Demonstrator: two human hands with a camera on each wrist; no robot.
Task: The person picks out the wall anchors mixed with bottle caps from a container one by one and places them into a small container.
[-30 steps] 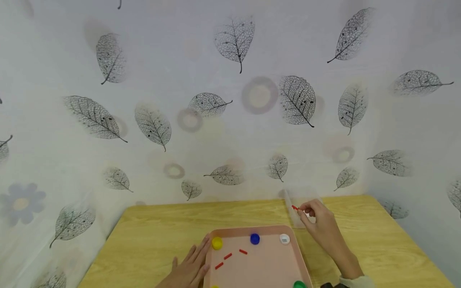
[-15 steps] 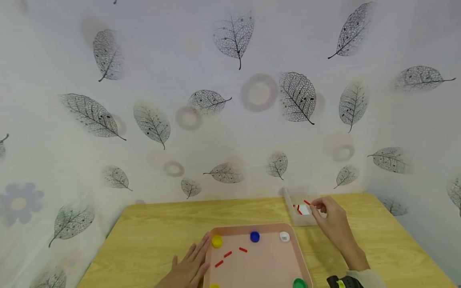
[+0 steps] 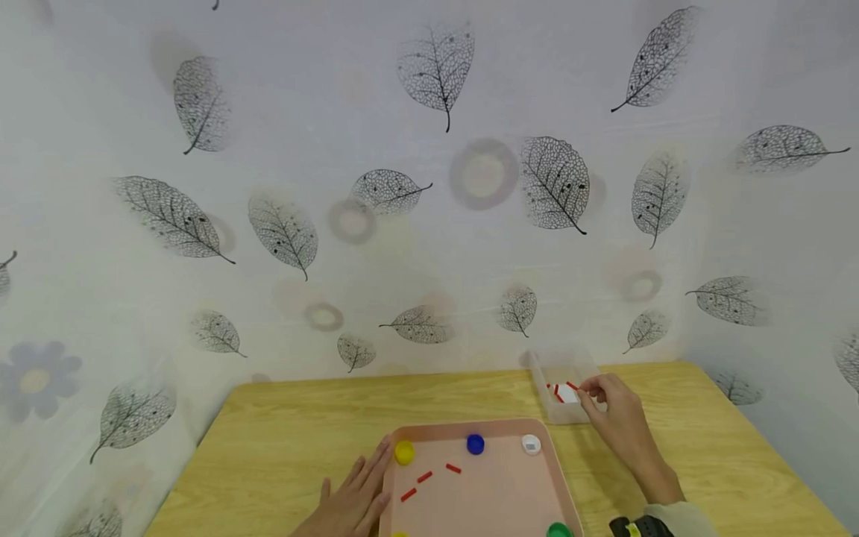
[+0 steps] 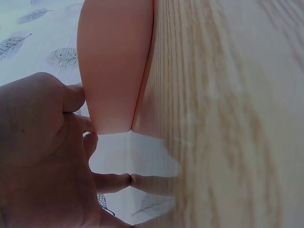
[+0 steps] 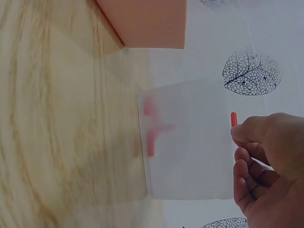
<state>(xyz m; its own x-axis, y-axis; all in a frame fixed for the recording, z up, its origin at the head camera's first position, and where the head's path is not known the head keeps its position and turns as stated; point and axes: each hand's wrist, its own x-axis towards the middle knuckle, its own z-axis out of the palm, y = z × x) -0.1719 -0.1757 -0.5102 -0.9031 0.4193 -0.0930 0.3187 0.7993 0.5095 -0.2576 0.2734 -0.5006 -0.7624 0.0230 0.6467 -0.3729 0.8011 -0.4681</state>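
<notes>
The right hand (image 3: 620, 418) pinches a slim, straight red stick (image 5: 233, 118) at the open top of a rectangular, frosted translucent box (image 5: 194, 156). The left hand (image 3: 352, 496), grip released and fingers extended, rests against the smooth pink wall of a round-cornered tray (image 3: 493, 503). Three short red sticks (image 3: 425, 476) lie inside the tray. The table (image 3: 288, 447) shows streaked wood grain.

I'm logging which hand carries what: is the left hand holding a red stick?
No, the left hand rests against the side of the pink tray, while the right hand pinches a red stick.
</notes>
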